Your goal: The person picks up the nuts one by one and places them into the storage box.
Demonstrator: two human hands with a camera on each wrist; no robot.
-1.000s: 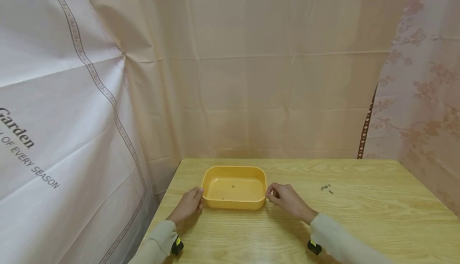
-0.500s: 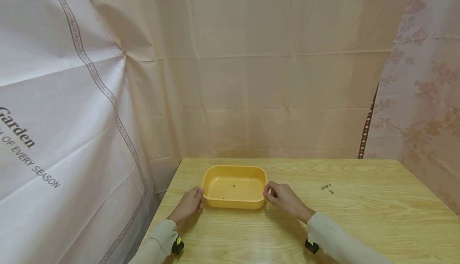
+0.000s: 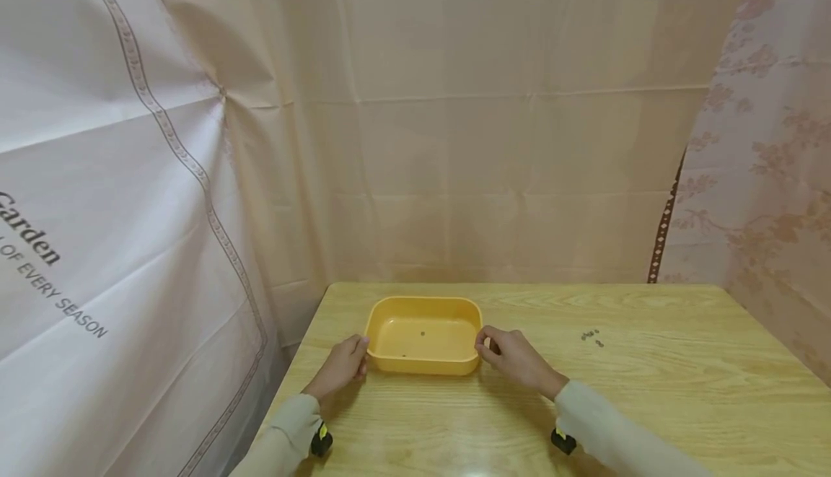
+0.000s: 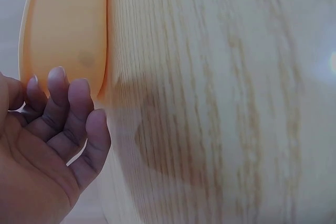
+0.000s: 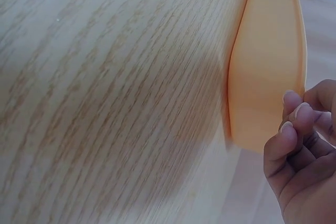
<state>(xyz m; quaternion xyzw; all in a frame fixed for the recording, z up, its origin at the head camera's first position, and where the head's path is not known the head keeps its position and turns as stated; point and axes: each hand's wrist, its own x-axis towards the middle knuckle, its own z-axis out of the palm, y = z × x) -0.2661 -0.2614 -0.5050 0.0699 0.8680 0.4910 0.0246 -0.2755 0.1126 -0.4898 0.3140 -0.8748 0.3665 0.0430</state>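
A yellow-orange rectangular plastic tray (image 3: 423,366) with rounded corners sits on the wooden table, holding two tiny dark pieces, one near the middle (image 3: 423,333) and one by the near wall (image 3: 404,356). At its left end, my left hand (image 3: 339,367) grips the rim, thumb on top and fingers curled against the outside. My right hand (image 3: 517,361) pinches the rim at the opposite end between thumb and fingers. In the left wrist view, the curled fingers (image 4: 79,98) lie against the tray's end; the right wrist view has the other fingertips (image 5: 286,135) at the tray's rim.
Several tiny dark pieces (image 3: 591,336) lie in a loose cluster on the table (image 3: 682,383), right of the tray; their kind is too small to tell. A beige curtain (image 3: 487,174) hangs behind the table, with a white printed one (image 3: 130,232) on the left.
My right hand has shifted slightly left onto the tray's right rim. The left hand and the tray stay nearly in place.
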